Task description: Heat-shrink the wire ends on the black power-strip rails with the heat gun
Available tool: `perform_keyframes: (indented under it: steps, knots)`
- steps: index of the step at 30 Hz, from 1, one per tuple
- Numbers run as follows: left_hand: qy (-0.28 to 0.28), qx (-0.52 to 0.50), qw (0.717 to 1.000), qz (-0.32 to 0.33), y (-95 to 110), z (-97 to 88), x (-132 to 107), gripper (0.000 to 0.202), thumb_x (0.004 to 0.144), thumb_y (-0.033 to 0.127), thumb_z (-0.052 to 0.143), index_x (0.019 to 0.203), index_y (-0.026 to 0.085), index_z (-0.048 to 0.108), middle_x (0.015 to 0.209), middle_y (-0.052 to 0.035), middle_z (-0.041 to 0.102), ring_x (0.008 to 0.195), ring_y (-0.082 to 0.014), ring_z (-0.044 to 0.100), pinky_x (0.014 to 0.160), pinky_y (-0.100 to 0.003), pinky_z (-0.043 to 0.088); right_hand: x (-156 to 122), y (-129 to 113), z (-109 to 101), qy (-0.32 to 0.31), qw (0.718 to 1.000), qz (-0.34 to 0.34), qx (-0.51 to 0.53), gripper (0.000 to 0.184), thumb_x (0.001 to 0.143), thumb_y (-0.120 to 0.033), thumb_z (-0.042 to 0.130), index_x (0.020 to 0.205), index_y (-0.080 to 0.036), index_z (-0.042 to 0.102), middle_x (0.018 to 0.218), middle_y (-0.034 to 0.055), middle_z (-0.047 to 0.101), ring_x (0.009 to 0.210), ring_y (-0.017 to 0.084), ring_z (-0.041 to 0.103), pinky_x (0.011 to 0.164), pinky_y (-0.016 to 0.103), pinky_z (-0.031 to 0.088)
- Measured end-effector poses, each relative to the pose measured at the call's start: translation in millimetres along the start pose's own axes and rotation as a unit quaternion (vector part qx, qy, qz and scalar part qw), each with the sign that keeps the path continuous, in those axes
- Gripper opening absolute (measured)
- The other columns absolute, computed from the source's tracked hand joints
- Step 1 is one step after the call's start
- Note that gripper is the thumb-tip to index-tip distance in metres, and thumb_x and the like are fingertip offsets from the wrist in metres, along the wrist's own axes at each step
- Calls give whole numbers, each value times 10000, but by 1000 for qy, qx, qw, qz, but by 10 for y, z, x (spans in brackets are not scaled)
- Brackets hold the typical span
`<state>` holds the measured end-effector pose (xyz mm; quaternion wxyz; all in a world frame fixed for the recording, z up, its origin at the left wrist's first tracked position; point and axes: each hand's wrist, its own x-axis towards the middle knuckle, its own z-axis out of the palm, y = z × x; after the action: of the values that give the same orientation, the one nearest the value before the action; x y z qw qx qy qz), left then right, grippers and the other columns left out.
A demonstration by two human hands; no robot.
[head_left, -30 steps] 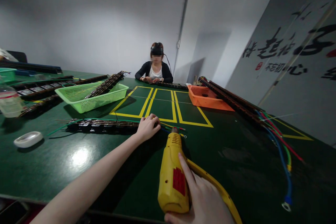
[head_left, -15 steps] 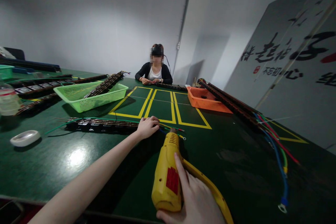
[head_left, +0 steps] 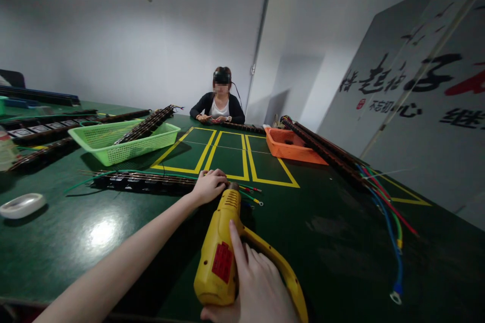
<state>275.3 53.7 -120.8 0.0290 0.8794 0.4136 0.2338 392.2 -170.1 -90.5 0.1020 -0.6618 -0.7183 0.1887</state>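
Observation:
My right hand [head_left: 255,282] grips a yellow heat gun [head_left: 215,257], its index finger laid along the body. The metal nozzle points away from me, close beside the fingers of my left hand [head_left: 209,186]. That hand is closed over the right end of a long black strip with wires [head_left: 140,181] lying on the table; its fingertips are partly hidden. Past the nozzle, thin wires with ring terminals [head_left: 259,203] stick out to the right, green and red among them. A green wire [head_left: 81,181] trails from the strip's left end.
A green basket [head_left: 109,156] holding another strip stands behind on the left. An orange basket [head_left: 295,154] is at the right, with long strips [head_left: 326,146] across it and cables hanging forward. A white dish [head_left: 22,206] lies left. A person [head_left: 220,101] sits opposite, hands on the table.
The heat gun in my right hand has moved left, bringing its nozzle close to my left hand. My left hand stays on the strip's end. The view has turned slightly right.

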Motion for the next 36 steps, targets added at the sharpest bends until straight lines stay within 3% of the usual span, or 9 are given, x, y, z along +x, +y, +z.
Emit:
perform_keyframes:
  steps: [4, 9, 18, 23, 28, 36]
  knots:
    - [-28, 40, 999, 25, 57, 20, 80, 306, 824, 155, 374, 880, 201, 671, 1039, -46, 600, 984, -213, 541, 993, -455, 273, -2, 65, -42, -6, 1000, -1, 0, 1349, 443, -493, 807, 1453, -241, -52, 1234, 105, 515, 1071, 304, 505, 962, 458, 374]
    - [-17, -3, 999, 34, 48, 80, 64, 271, 858, 217, 379, 877, 195, 648, 1073, -33, 577, 991, -192, 545, 911, -356, 376, -69, 205, -123, -16, 1000, 17, 14, 1324, 430, -508, 795, 1462, -237, 10, 1256, 102, 519, 1123, 304, 492, 971, 439, 372]
    - [79, -14, 996, 43, 91, 153, -50, 160, 868, 249, 449, 822, 195, 593, 1036, -21, 563, 950, -174, 512, 834, -330, 387, -281, 499, -155, 22, 998, 62, -19, 1223, 539, -500, 729, 1465, -208, -15, 1350, 107, 454, 1168, 297, 480, 986, 425, 372]
    - [91, -6, 994, 53, 93, 179, -55, 136, 867, 238, 457, 836, 194, 581, 1023, -25, 560, 940, -177, 503, 824, -332, 384, -296, 573, -78, 31, 997, 61, -42, 1211, 586, -542, 694, 1458, -196, -72, 1363, 121, 440, 1213, 306, 451, 1009, 438, 362]
    - [98, 7, 994, 56, 92, 196, -49, 136, 871, 236, 453, 837, 193, 578, 985, -25, 567, 922, -182, 497, 808, -331, 382, -237, 420, -17, 51, 996, 61, -42, 1265, 553, -568, 727, 1456, -192, -74, 1324, 134, 474, 1139, 321, 500, 979, 458, 382]
    - [106, 15, 992, 68, 69, 220, -44, 152, 900, 237, 430, 857, 178, 563, 999, -37, 561, 915, -180, 490, 803, -327, 380, -38, 6, -82, -23, 999, 36, -23, 1316, 473, -417, 814, 1456, -187, -31, 1272, 124, 496, 1148, 302, 467, 1015, 437, 339]
